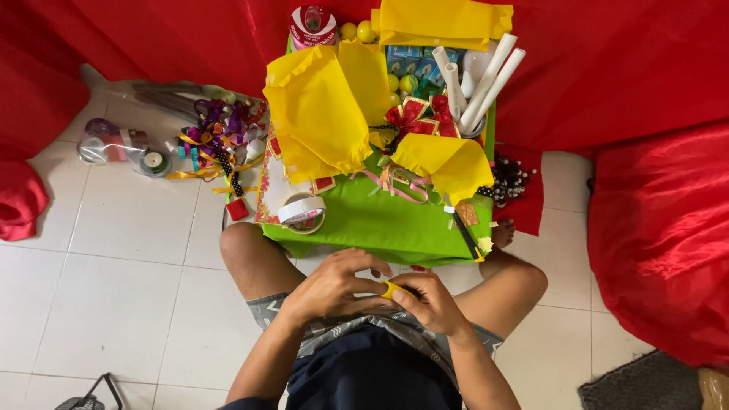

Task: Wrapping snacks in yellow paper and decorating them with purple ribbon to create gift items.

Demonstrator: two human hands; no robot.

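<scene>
Sitting cross-legged on a white tiled floor (114, 304), the person brings both hands together over the lap, just in front of a low green table (380, 228). The left hand (334, 288) curls over the top, its grip closed with fingertips pressed onto a small yellow piece (389, 289). The right hand (433, 304) meets it from the other side, thumb and fingers pinched on the same yellow piece, so the piece sits clamped between the two hands, near the table's front edge. What the piece is made of cannot be told; only a small part shows between the fingers.

On the table lie crumpled sheets of yellow paper (323, 114), a roll of white tape (302, 212) at the front left corner, a red and gold bow (414, 115), loops of pink ribbon (402, 186) and several white paper rolls (486, 83) standing toward the back right. A black pen-like tool (462, 228) lies near the front right corner. Left of the table, on the floor, a heap of coloured ribbons (220, 133) lies beside a clear plastic bag (114, 144). Red cloth (653, 228) hangs behind and drapes along both sides.
</scene>
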